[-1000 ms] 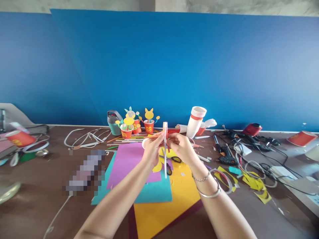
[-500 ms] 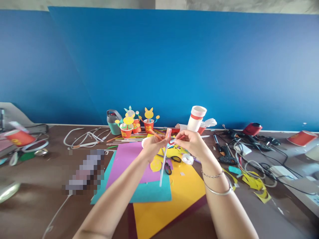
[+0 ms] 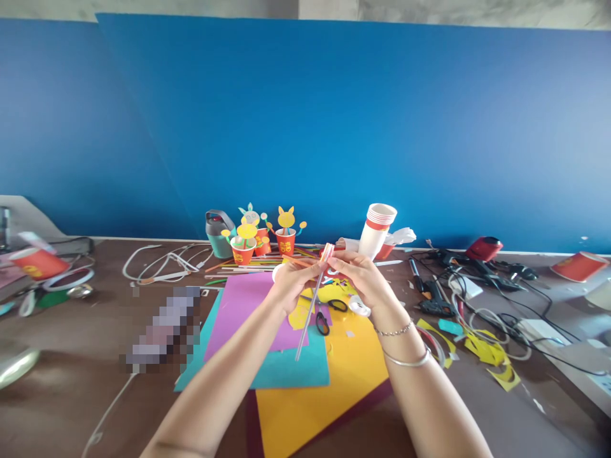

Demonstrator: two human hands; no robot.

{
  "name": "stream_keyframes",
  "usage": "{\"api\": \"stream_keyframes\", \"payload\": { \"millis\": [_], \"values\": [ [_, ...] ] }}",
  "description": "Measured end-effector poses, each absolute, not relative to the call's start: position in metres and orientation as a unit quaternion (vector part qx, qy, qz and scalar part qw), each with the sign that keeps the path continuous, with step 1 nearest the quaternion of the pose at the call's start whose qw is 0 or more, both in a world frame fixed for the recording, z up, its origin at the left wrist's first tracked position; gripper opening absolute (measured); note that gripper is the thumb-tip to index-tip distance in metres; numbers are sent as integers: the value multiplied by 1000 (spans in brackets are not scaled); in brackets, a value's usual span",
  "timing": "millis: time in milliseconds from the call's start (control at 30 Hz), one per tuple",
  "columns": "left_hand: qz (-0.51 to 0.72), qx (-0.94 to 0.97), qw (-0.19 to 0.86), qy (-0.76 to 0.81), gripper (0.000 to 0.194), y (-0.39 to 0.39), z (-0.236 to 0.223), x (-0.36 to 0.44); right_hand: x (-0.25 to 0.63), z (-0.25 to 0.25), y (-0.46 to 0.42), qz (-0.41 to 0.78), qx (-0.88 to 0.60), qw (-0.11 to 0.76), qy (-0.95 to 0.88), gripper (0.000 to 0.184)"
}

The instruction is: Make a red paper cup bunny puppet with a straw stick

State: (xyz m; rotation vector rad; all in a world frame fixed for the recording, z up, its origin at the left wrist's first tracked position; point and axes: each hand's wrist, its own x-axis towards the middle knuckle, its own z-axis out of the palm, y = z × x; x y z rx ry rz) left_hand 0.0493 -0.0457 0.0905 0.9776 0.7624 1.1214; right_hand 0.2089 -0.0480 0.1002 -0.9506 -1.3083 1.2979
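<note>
Close together above the coloured paper, my left hand (image 3: 292,277) and my right hand (image 3: 357,275) meet at a thin clear straw (image 3: 306,326). The straw slants down toward the lower left, its reddish-orange and white top poking up between my fingertips. My left thumb and fingers are closed on it, and an orange stick (image 3: 301,261) runs out over that hand. My right fingers pinch near the straw's top; any small piece between them is hidden. Below lie black-handled scissors (image 3: 323,323), a roll of clear tape (image 3: 359,306) and yellow paper cutouts (image 3: 300,314).
Purple (image 3: 238,312), teal (image 3: 286,369) and orange-yellow paper sheets (image 3: 324,407) overlap on the brown table. Behind stand red cups with paper animal figures (image 3: 286,242), a teal bottle (image 3: 219,235) and stacked paper cups (image 3: 375,235). Glue guns (image 3: 435,302) and tangled cables lie right.
My right hand has moved slightly left and closer to my left hand, its fingertips now at the straw's top. The straw's lower end has swung left.
</note>
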Motion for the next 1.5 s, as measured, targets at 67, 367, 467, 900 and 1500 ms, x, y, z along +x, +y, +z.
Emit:
{"api": "stream_keyframes", "payload": {
  "millis": [67, 367, 467, 900, 1500],
  "values": [
    [494, 446, 670, 330, 39, -45, 91, 48, 210, 100, -48, 530, -407, 525, -527, 33],
    [493, 525, 608, 336, 29, -47, 85, 54, 212, 105, -51, 436, -427, 512, -605, 30],
    [485, 573, 544, 374, 22, -46, 83, 52, 211, 101, -50, 371, -424, 497, -660, 29],
    [329, 575, 690, 292, 19, -45, 96, 31, 210, 106, -56, 418, -411, 430, -686, 37],
    [491, 405, 735, 234, 22, -43, 93, 43, 205, 88, -40, 580, -253, 574, -520, 22]
  ]
}}
